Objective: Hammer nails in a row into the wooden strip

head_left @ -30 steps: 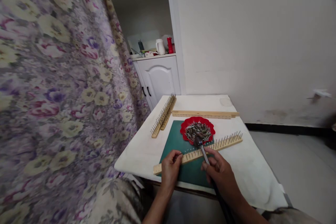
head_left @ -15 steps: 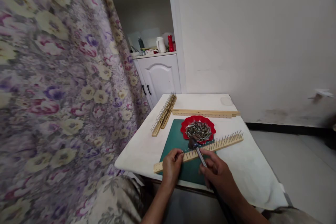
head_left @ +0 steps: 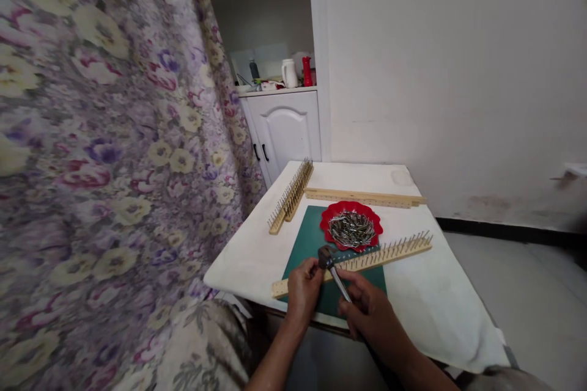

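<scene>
Wooden strip (head_left: 358, 266) with nails (head_left: 389, 250) standing in it lies slantwise across the green mat (head_left: 300, 244), on the white-covered table (head_left: 250, 250). The person's left hand (head_left: 303, 288) is at this strip, its fingers curled and tips brought together; whether they pinch a nail is too small to tell. The right hand (head_left: 369, 308) is closed around a hammer (head_left: 339, 285), whose head is just beside the left fingertips. Beyond lies a red dish (head_left: 325, 220) of loose nails.

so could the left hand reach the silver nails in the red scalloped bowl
Likely yes: the silver nails lie uncovered in the red scalloped bowl, though the dark hammer head beside the left hand crowds the path.
</scene>
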`<state>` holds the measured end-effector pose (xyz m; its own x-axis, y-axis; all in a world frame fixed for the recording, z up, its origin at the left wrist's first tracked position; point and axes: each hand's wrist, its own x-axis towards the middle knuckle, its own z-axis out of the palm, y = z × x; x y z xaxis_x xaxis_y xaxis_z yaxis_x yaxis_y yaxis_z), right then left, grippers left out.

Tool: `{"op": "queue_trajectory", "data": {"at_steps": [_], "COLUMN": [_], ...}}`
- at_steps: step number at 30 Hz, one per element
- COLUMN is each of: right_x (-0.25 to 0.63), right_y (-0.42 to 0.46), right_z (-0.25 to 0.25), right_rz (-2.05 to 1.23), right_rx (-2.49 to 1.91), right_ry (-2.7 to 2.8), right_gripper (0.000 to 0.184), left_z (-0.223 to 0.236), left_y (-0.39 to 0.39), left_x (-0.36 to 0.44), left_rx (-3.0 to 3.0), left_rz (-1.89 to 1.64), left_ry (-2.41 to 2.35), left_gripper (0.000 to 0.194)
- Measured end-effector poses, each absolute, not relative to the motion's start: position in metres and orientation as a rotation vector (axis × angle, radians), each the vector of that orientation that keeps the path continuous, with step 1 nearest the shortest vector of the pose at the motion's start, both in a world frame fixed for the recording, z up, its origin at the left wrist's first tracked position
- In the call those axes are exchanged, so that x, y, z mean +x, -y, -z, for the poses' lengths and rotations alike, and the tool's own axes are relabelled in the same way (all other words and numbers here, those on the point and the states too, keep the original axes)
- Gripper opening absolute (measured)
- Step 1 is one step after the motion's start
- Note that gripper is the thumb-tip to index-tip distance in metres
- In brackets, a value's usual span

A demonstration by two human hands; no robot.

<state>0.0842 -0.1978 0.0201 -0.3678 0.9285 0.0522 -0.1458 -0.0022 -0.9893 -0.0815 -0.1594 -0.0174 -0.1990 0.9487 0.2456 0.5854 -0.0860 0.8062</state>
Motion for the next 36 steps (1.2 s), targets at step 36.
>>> {"op": "queue_trajectory", "data": {"at_steps": [36], "right_x": [0.130], "right_y": [0.173], "right_z": [-0.050], "right_rz": [-1.338], "right_rx": [-0.958], "right_ry": [1.059], "right_gripper": [0.050], "left_z": [-0.037], "left_y": [0.089], "left_x": [-0.097], "left_rx": [2.180], "left_rz": [-0.925], "left_ry": [-1.749], "left_gripper": [0.017]}}
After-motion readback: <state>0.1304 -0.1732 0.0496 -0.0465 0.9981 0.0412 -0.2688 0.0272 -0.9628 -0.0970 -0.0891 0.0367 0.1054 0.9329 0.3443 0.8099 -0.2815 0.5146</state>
